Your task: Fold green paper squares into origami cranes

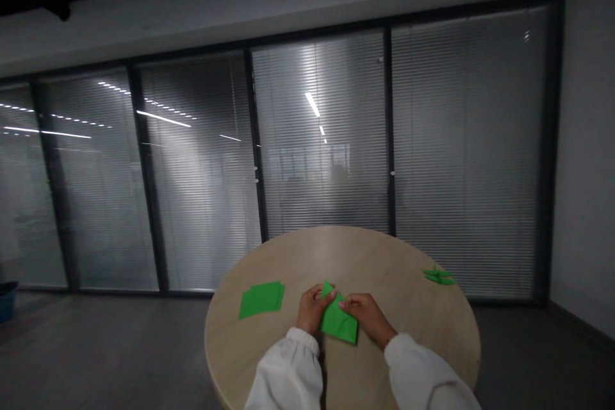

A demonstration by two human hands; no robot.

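A partly folded sheet of green paper (339,325) is held between my two hands near the front middle of the round table. My left hand (313,307) grips its upper left edge, thumb on top and fingers curled behind. On the other side, my right hand (368,315) pinches the upper right edge between thumb and fingers. The paper's top rises to a point, while its lower edge looks straight. To the left lies a small stack of flat green paper sheets (262,300). A folded green paper piece (438,276) with pointed ends rests near the table's right edge.
The round wooden table (331,250) has a curved edge all around. Behind it stands a glass partition (321,141) with blinds and dark frames. A blue bin (6,302) sits on the floor at the far left, and a white wall (583,160) rises at right.
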